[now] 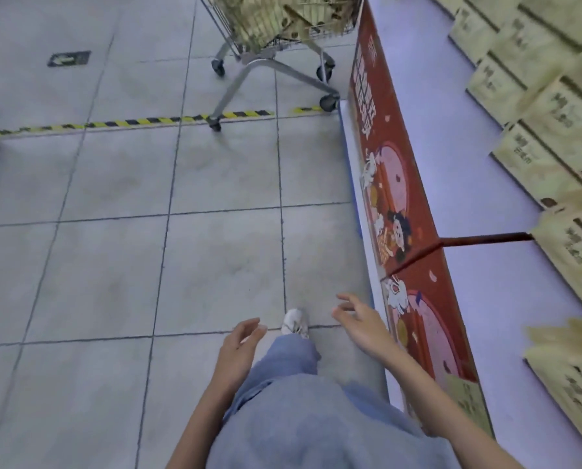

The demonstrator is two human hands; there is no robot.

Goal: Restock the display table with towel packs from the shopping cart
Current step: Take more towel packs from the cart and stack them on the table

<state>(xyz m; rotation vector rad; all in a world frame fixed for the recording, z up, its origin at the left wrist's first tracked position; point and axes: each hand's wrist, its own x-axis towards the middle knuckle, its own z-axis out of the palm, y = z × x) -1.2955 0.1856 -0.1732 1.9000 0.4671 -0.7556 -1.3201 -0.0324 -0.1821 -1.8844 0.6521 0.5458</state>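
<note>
- Yellow-and-black striped hazard tape [130, 122]: runs across the grey tiled floor [113, 265], passing under the cart's near wheels.
- Left hand [240, 343]: grip released, fingers loosely curved, holding nothing; above the floor, beside the blue-trousered leg [293, 360].
- Silver wire shopping cart [234, 88]: stands on the floor at the far corner of the table, well apart from both hands. Basket filled with beige flat towel packs [283, 15], piled unevenly.
- White shoe [294, 321]: on the floor between the two hands.
- Right hand [360, 321]: released, fingers spread, grasping nothing; just beside the table's near edge.
- Red printed cartoon panel [394, 204]: covers the table's side facing the floor.
- Display table with pale lavender top [469, 184]: matching beige towel packs [533, 137] lie in overlapping rows toward its right side; the strip along the near edge is bare.
</note>
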